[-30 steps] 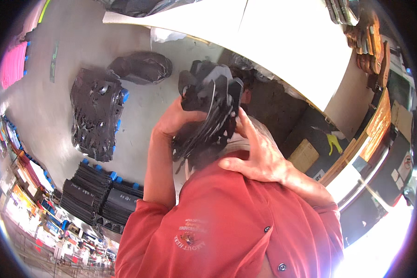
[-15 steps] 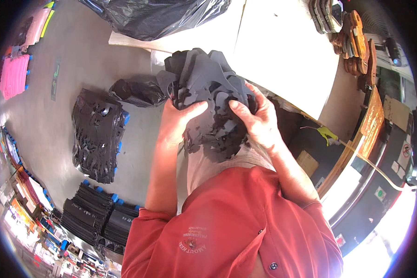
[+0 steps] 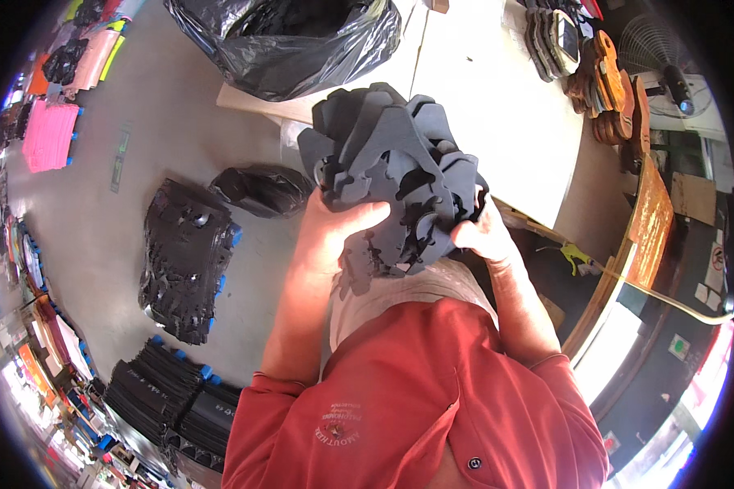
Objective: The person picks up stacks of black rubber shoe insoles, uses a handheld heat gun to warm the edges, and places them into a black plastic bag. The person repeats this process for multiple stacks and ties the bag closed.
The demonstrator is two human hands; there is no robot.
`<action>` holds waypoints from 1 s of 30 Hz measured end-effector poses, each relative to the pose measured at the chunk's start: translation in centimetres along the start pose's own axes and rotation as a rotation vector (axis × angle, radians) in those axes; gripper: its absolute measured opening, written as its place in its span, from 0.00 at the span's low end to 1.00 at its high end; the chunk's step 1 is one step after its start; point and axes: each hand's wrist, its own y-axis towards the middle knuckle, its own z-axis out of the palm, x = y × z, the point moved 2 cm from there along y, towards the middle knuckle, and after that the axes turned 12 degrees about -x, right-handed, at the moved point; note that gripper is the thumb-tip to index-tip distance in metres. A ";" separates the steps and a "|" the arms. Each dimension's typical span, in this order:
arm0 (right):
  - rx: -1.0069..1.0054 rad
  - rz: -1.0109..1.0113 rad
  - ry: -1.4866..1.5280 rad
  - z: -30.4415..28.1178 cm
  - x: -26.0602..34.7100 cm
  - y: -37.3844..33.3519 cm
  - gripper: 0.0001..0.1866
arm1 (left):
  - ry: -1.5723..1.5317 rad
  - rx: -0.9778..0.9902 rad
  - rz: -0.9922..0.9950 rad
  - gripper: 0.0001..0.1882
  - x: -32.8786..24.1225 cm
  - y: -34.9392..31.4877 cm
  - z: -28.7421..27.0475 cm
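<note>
A bundle of dark grey cut sheet pieces [image 3: 391, 163], with curved and notched edges, is held up in front of my body. My left hand [image 3: 338, 224] grips its left side, the thumb lying across the front. At the lower right side my right hand [image 3: 485, 232] has hold of it, its fingers partly hidden behind the pieces. The material looks like thin foam or rubber, though I cannot tell which. Several flaps fan upward near the table's edge.
A black plastic bag [image 3: 294, 49] lies open on the white table [image 3: 506, 114]. Stacks of black cut sheets [image 3: 186, 261] and a smaller black bag [image 3: 261, 189] rest on the floor at left. Brown shaped boards [image 3: 612, 73] and a fan [image 3: 661, 49] stand at far right.
The bundle has shifted slightly right and its flaps have spread differently. My right hand has moved lower along its side. The whole view has shifted, showing more of the black bag's opening.
</note>
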 end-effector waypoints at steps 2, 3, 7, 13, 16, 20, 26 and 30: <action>0.021 0.037 0.240 0.0 0.3 -1.5 0.40 | -0.016 0.001 -0.043 0.26 0.4 -0.6 1.0; -0.003 -0.028 0.145 0.2 0.3 -1.6 0.37 | 0.040 -0.017 -0.052 0.24 0.9 -0.7 1.6; -0.453 0.240 -0.036 1.0 0.2 -2.6 0.35 | 0.038 -0.041 -0.076 0.23 2.5 -1.3 3.4; -0.231 0.248 0.130 0.6 3.1 -3.5 0.35 | -0.027 0.071 -0.065 0.27 3.5 -2.4 4.1; -0.135 0.162 -0.030 0.0 3.3 -4.4 0.35 | -0.211 0.131 -0.047 0.26 5.0 -3.4 5.2; 0.024 0.134 0.085 -1.0 3.0 -4.8 0.38 | -0.179 0.073 -0.008 0.25 6.0 -4.2 5.9; 0.081 0.167 0.115 0.7 3.9 -2.6 0.38 | -0.162 -0.008 -0.001 0.24 2.7 -4.2 6.2; 0.058 0.213 0.197 3.1 5.2 0.3 0.36 | -0.072 -0.046 0.065 0.25 -1.6 -4.4 6.0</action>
